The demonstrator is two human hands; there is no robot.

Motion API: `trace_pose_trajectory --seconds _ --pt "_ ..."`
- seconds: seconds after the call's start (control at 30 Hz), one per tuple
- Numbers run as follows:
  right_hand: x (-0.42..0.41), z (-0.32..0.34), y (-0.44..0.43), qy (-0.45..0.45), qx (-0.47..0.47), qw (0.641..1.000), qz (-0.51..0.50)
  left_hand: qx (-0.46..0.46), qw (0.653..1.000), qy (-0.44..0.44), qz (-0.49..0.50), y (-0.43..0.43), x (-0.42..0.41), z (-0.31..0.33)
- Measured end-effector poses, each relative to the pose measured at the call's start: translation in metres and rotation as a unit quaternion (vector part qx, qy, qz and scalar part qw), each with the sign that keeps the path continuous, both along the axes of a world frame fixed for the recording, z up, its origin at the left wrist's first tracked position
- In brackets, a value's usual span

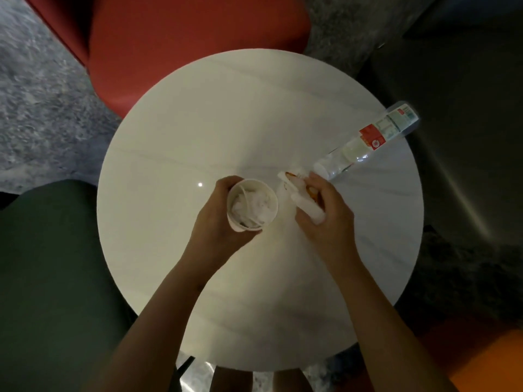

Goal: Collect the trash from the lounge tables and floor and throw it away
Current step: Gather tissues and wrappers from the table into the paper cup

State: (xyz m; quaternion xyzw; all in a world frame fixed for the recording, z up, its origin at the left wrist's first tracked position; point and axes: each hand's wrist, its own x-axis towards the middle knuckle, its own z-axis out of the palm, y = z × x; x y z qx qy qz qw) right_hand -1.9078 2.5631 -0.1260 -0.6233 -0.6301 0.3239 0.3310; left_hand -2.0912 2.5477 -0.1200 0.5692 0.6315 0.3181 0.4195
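Above round white marble counter (254, 108): grasps tissue-stuffed white paper cup (252, 205) in left grip (218, 213), crumpled white-and-orange wrapper (300, 193) in right grip (328, 222). Notes clear labelled plastic bottle (365, 145) lying beside.

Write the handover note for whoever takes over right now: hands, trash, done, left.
Left hand grips the paper cup, stuffed with crumpled tissue, at the table's middle.
Right hand grips a crumpled wrapper beside the cup.
Plastic bottle lies on its side at the table's right edge, untouched.
Done: tissue in the cup.
Left: probably wrapper into the cup, pick up the bottle, bin everything. No bin in view.
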Motion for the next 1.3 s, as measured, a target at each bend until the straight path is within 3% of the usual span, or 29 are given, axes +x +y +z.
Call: trace_pose_trajectory --seconds 0.27,0.4,0.57,0.8,0.9,0.93,1.0,1.07,1.13,1.23,1.3 --pt "0.002 0.031 0.027 -0.009 -0.039 0.993 0.108 0.045 0.983 0.035 -0.173 -0.001 0.008 0.008" --pt "0.005 0.036 0.034 0.073 -0.138 0.978 0.137 0.050 0.977 0.027 -0.207 -0.001 0.011 0.016" --pt "0.007 0.038 0.042 0.167 -0.192 0.958 0.134 0.008 0.980 -0.027 -0.197 -0.003 0.009 0.025" --pt "0.011 0.036 0.050 0.156 -0.190 0.955 0.165 -0.036 0.976 -0.053 -0.209 0.002 0.015 0.034" --pt "0.013 0.032 0.051 0.160 -0.150 0.969 0.110 -0.022 0.984 -0.023 -0.176 0.008 0.017 0.031" --pt "0.016 0.028 0.052 0.124 -0.104 0.984 0.073 -0.010 0.986 -0.010 -0.166 0.009 0.018 0.030" --pt "0.025 0.019 0.057 -0.045 -0.015 0.998 0.029 0.011 0.988 0.012 -0.153 0.013 0.018 0.028" --pt "0.036 0.009 0.064 -0.221 0.003 0.974 0.044 0.019 0.989 0.021 -0.148 0.017 0.016 0.027" --pt "0.045 0.000 0.069 -0.336 0.011 0.938 0.080 0.017 0.989 0.020 -0.143 0.020 0.014 0.026" --pt "0.054 -0.013 0.075 -0.440 0.028 0.891 0.109 0.012 0.990 0.022 -0.138 0.024 0.014 0.024" --pt "0.053 -0.019 0.078 -0.454 0.033 0.883 0.116 0.010 0.991 0.020 -0.133 0.026 0.016 0.022"
